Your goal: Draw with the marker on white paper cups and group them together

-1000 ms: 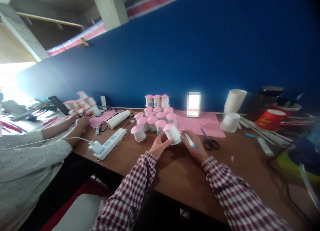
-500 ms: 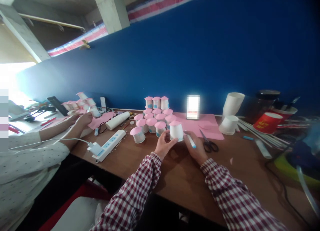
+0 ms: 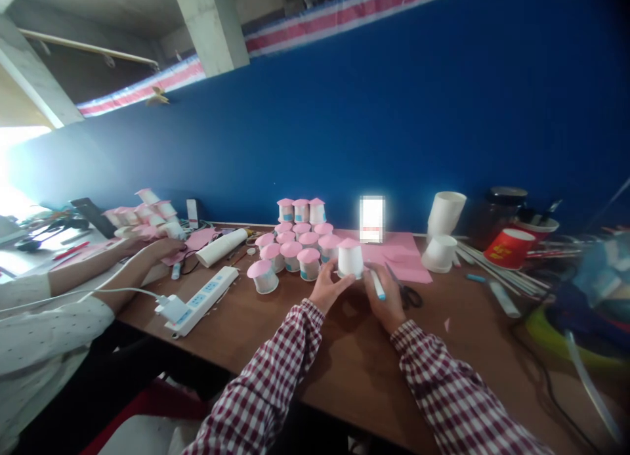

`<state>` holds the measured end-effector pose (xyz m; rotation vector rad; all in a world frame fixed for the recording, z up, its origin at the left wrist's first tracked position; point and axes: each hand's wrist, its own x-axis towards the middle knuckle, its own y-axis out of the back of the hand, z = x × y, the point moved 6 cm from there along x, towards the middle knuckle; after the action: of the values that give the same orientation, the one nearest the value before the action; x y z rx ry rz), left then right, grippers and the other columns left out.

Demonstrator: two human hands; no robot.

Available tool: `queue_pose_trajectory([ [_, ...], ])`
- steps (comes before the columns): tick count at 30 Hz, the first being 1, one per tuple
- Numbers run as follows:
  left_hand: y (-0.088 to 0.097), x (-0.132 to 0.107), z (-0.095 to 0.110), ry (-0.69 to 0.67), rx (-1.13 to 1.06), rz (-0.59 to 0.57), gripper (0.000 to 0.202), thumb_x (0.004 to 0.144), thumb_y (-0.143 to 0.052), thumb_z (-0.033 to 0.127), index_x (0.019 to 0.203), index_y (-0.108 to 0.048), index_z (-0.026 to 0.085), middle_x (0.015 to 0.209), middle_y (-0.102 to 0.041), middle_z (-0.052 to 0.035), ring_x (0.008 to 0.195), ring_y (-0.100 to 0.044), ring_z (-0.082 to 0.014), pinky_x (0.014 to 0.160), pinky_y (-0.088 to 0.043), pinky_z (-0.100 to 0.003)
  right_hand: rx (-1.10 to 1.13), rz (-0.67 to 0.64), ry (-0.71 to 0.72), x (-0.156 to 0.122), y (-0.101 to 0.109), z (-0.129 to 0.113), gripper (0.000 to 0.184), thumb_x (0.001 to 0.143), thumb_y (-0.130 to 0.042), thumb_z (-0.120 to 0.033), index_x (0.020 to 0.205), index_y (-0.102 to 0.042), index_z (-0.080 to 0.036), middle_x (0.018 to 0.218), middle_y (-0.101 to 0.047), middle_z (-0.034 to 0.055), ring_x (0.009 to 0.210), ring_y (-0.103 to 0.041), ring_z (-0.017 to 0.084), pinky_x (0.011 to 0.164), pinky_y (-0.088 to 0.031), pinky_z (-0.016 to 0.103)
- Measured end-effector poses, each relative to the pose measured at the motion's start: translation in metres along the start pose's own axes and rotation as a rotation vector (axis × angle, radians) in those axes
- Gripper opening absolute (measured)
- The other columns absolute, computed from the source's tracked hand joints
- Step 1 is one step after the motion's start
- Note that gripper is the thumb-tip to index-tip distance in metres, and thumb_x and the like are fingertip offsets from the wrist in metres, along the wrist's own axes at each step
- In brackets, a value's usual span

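My left hand [image 3: 331,287] grips a white paper cup [image 3: 350,263] by its lower part. The cup is upside down and wears a pink paper cone like a roof. In my right hand [image 3: 386,301] is a white marker [image 3: 377,285] with a light blue end, pointing down toward me beside the cup. Just to the left stand several similar upturned cups with pink tops, such as the nearest one [image 3: 262,276]; some carry blue patches. Behind my right hand lie dark scissors [image 3: 409,296] and a pink paper sheet [image 3: 416,261].
A power strip [image 3: 203,301] lies left, near a co-worker's hands [image 3: 170,250] and more pink-topped cups. White paper cups [image 3: 440,253], a red cup [image 3: 509,248] and a dark jar [image 3: 501,209] stand right. A bright blurred screen [image 3: 372,217] is at the blue partition.
The view has shifted slightly. The plain white front of the held cup now faces me, with less blue showing at its base. The co-worker's hand has moved down from their cups.
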<state>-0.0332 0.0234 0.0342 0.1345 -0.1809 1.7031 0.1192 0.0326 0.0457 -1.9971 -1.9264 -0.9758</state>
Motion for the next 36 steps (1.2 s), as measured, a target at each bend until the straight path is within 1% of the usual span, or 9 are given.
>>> queue_pose_trajectory([
  [4,-0.011,0.009,-0.002,-0.008,-0.040,-0.097,0.054,0.069,-0.072,0.035,0.114,-0.055,0.013,0.109,-0.062,-0.0108,0.097,-0.060,-0.0207,0.086,-0.048,-0.035,-0.020,0.052,0.019,0.002,0.004,0.004,0.031,0.089,-0.044,-0.036,0.108,-0.057,-0.015,0.098,-0.066,0.0102,0.090,-0.063,0.022,0.079,-0.050,0.036],
  [9,-0.018,0.020,-0.007,-0.011,-0.078,-0.131,0.050,0.069,-0.072,0.036,0.112,-0.057,0.013,0.108,-0.063,-0.0112,0.096,-0.060,-0.0213,0.086,-0.048,-0.036,-0.055,0.061,0.060,0.005,0.008,0.004,0.027,0.090,-0.045,-0.033,0.108,-0.056,-0.016,0.103,-0.064,0.0104,0.095,-0.061,0.022,0.082,-0.050,0.037],
  [16,-0.018,0.020,-0.022,0.020,-0.239,-0.023,0.048,0.070,-0.071,0.036,0.109,-0.056,0.013,0.105,-0.064,-0.0116,0.093,-0.062,-0.0217,0.086,-0.049,-0.038,-0.099,0.005,0.067,0.005,0.006,0.001,0.025,0.090,-0.045,-0.032,0.108,-0.054,-0.017,0.103,-0.064,0.0104,0.095,-0.062,0.022,0.083,-0.050,0.037],
  [20,-0.017,0.017,-0.027,0.040,-0.291,-0.023,0.047,0.070,-0.071,0.036,0.109,-0.056,0.013,0.103,-0.065,-0.0114,0.090,-0.062,-0.0200,0.085,-0.048,-0.035,-0.184,0.018,0.101,0.004,0.005,-0.003,0.026,0.089,-0.046,-0.031,0.109,-0.054,-0.017,0.105,-0.063,0.0112,0.097,-0.061,0.023,0.084,-0.050,0.037],
  [22,-0.015,0.017,-0.029,0.046,-0.290,-0.036,0.047,0.070,-0.071,0.035,0.109,-0.056,0.014,0.104,-0.065,-0.0107,0.090,-0.062,-0.0191,0.084,-0.048,-0.033,-0.218,0.044,0.110,0.003,0.007,-0.004,0.024,0.090,-0.043,-0.029,0.108,-0.055,-0.017,0.100,-0.064,0.0107,0.092,-0.063,0.021,0.082,-0.051,0.036],
  [26,-0.016,0.018,-0.030,0.056,-0.256,-0.082,0.050,0.072,-0.070,0.036,0.113,-0.055,0.013,0.105,-0.065,-0.0111,0.090,-0.061,-0.0192,0.081,-0.048,-0.031,-0.204,0.135,0.120,0.003,0.017,-0.006,0.024,0.092,-0.040,-0.027,0.105,-0.057,-0.016,0.086,-0.066,0.0079,0.076,-0.065,0.018,0.074,-0.053,0.032],
  [29,-0.018,0.019,-0.025,0.042,-0.146,-0.104,0.047,0.072,-0.068,0.037,0.110,-0.057,0.011,0.101,-0.065,-0.0111,0.087,-0.061,-0.0194,0.078,-0.048,-0.030,-0.233,0.175,0.100,0.003,0.026,-0.007,0.024,0.091,-0.043,-0.029,0.097,-0.062,-0.016,0.084,-0.067,0.0081,0.074,-0.065,0.018,0.071,-0.054,0.030],
  [32,-0.018,0.018,-0.021,0.038,-0.002,-0.097,0.044,0.072,-0.068,0.037,0.105,-0.060,0.010,0.096,-0.066,-0.0102,0.084,-0.061,-0.0196,0.076,-0.048,-0.030,-0.243,0.228,0.096,0.001,0.033,-0.010,0.024,0.089,-0.047,-0.033,0.098,-0.062,-0.017,0.088,-0.068,0.0088,0.080,-0.065,0.019,0.071,-0.054,0.030],
  [36,-0.018,0.018,-0.020,0.049,0.077,-0.090,0.043,0.070,-0.068,0.036,0.104,-0.059,0.010,0.096,-0.067,-0.0099,0.084,-0.061,-0.0205,0.077,-0.048,-0.032,-0.191,0.229,0.074,-0.001,0.031,-0.011,0.021,0.089,-0.047,-0.033,0.094,-0.060,-0.018,0.082,-0.066,0.0071,0.068,-0.062,0.016,0.060,-0.053,0.027],
])
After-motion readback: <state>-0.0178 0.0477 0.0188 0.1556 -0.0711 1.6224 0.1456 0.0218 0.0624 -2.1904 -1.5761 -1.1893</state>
